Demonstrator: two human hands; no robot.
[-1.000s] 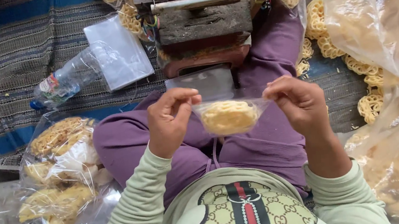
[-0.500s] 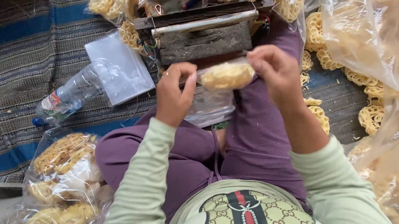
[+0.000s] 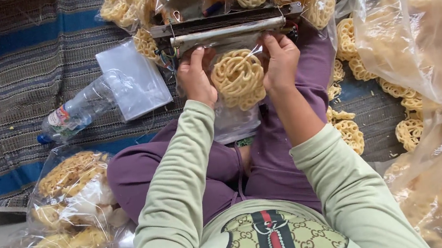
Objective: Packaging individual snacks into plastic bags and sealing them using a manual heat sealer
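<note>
A small clear plastic bag point(image 3: 238, 79) with yellow lattice crackers inside is stretched between my two hands. My left hand point(image 3: 195, 77) pinches its left top corner and my right hand point(image 3: 280, 60) pinches its right top corner. The bag's open edge lies against the metal bar of a heat sealer point(image 3: 228, 25) on a dark block, just beyond my fingers. The crackers hang below the bar, over my lap.
A stack of empty clear bags point(image 3: 132, 76) and a lying plastic water bottle point(image 3: 74, 110) rest on the striped mat at left. Filled cracker packs point(image 3: 70, 206) pile at lower left. Loose crackers point(image 3: 353, 49) and a large clear sack point(image 3: 437, 84) crowd the right.
Both hands carried the cracker bag from above my lap forward and up to the sealer's bar. The bag now hangs flat with its top edge at the bar.
</note>
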